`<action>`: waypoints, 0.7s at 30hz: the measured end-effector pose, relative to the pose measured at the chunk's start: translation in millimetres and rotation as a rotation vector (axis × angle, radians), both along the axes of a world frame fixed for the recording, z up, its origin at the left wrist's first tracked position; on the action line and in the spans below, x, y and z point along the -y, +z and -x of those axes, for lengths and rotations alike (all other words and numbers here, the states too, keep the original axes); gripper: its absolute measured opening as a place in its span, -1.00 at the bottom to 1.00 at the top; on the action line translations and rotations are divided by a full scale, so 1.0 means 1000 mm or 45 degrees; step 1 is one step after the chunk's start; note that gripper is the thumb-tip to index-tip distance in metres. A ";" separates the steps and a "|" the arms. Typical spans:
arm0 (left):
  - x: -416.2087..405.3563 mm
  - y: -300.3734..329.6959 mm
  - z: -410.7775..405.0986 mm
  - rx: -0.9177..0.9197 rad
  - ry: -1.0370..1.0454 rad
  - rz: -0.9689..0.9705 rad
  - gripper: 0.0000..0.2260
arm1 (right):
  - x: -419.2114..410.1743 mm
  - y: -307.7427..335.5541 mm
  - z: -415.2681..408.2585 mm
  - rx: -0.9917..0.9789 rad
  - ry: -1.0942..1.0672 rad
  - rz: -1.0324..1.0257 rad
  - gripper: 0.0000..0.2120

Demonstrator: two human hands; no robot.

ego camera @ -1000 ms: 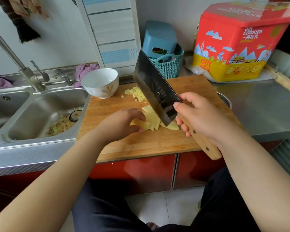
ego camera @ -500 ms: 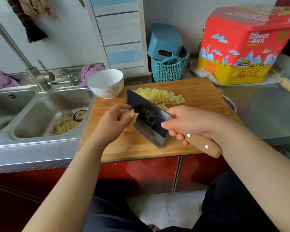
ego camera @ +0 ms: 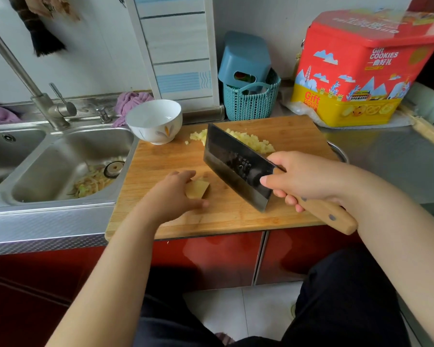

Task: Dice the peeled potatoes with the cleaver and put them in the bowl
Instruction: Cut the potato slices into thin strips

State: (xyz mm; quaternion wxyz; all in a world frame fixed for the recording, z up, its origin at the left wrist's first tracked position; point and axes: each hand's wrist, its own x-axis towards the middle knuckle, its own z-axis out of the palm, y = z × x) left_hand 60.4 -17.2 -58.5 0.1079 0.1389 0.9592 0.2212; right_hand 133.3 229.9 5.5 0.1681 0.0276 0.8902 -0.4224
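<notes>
Potato piece (ego camera: 197,188) held under left hand (ego camera: 172,194) fingers; right hand (ego camera: 303,177) grips cleaver (ego camera: 236,164).

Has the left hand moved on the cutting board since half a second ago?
Yes. The left hand, holding the potato piece, moved toward the cutting board's near edge, away from the bowl.

We see left hand (ego camera: 176,194) holding potato slices (ego camera: 198,188) on bamboo cutting board (ego camera: 236,216), near its front edge. Right hand (ego camera: 308,179) grips wooden-handled cleaver (ego camera: 238,166), blade tilted above board centre. Diced potato pile (ego camera: 251,142) at board's back edge; white bowl (ego camera: 154,121) on back-left corner. Peelings (ego camera: 90,182) in sink (ego camera: 60,151).
</notes>
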 end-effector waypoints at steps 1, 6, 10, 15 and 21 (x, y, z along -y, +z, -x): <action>0.006 0.002 0.001 0.025 -0.067 0.032 -0.26 | 0.002 -0.001 0.000 0.003 0.015 0.005 -0.85; 0.013 0.000 0.001 -0.075 -0.181 -0.048 -0.40 | 0.013 -0.003 0.000 -0.018 0.031 0.015 -0.69; 0.002 -0.015 -0.009 -0.360 -0.021 -0.054 -0.52 | 0.020 -0.003 0.001 -0.028 0.034 0.005 -0.69; -0.018 -0.039 -0.019 -0.700 0.193 -0.031 -0.51 | 0.029 -0.002 0.003 -0.020 0.102 0.027 -0.78; -0.011 -0.027 -0.018 -0.397 0.168 -0.116 -0.46 | 0.034 -0.003 0.015 -0.015 0.165 0.016 -0.74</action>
